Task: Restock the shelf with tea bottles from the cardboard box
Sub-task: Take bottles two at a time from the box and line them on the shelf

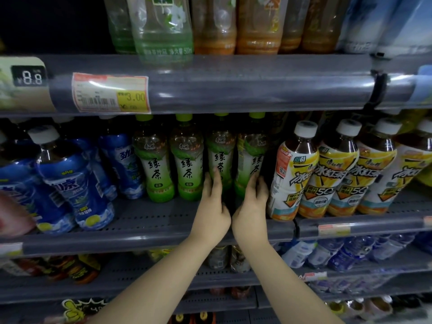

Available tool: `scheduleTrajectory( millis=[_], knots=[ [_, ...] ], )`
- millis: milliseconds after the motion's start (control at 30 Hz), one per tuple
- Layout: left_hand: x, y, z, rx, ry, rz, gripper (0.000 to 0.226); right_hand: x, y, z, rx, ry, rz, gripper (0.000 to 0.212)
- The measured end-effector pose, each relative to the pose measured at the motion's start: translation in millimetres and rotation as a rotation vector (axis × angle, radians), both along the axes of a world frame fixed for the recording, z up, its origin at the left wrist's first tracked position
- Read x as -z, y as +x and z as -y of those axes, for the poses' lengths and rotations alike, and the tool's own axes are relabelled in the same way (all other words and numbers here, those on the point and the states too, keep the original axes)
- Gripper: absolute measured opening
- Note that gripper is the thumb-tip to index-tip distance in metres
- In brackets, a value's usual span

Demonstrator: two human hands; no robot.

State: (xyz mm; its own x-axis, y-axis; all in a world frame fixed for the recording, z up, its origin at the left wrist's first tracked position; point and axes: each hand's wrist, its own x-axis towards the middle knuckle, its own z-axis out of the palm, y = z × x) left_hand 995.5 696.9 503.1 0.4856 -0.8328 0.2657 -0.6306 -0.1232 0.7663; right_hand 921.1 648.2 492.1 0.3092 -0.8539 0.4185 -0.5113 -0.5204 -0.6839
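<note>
— Now, item one: the step in hand?

— Placement, middle shelf [163, 220]. Four green tea bottles stand in a row between the blue bottles [70, 183] on the left and the yellow iced-tea bottles [332, 174] on the right. The two left green bottles [173, 160] stand free. The left hand [214, 206] wraps the base of the third green bottle [221, 155]; the right hand [251, 206] wraps the base of the fourth green bottle [253, 157]. Both hands are curled round their bottles, fingers on the labels, thumbs nearly meeting at the near side.

— Bottles seated or in the air?

— Bases hidden behind the hands; cannot tell. Both sit slightly farther back than the two free ones.

— Item two: the cardboard box?

— Not in view.

— Item three: the next move?

— Judged: settle both bottles upright on the shelf, line them with the row, labels facing out, then let go together. The fourth bottle is just beside the first yellow one, so the right hand wants to withdraw straight toward the near edge without nudging it. More stock would mean going to the box.
</note>
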Motion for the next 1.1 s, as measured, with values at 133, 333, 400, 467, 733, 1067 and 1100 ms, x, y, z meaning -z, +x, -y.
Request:
scheduleTrajectory(
  millis=[133, 333, 400, 467, 733, 1067, 1100],
  knots=[
    [0, 3, 2, 0.015, 0.012, -0.040, 0.084, 0, 0, 3, -0.018, 0.029, -0.003, 0.079],
    [-2, 7, 1, 0.025, -0.027, -0.147, 0.080, -2, -5, 7, -0.025, 0.003, 0.013, 0.071],
    [-5, 4, -4, 0.016, -0.035, -0.142, 0.073, -4, -10, 1, -0.053, 0.020, 0.048, 0.063],
    [-8, 0, -12, 0.000, -0.049, -0.131, 0.068, -5, -16, -9, -0.093, 0.047, 0.113, 0.056],
    [-22, 0, -79, -0.035, -0.042, -0.121, 0.057, -30, -42, -42, -0.100, 0.133, 0.166, 0.051],
    [-35, 13, -125, -0.082, -0.031, -0.178, 0.048, -40, -38, -74, -0.158, 0.257, 0.200, 0.053],
    [-35, 18, -126, -0.085, -0.038, -0.175, 0.045, -41, -32, -73, -0.175, 0.258, 0.210, 0.051]
  ],
)
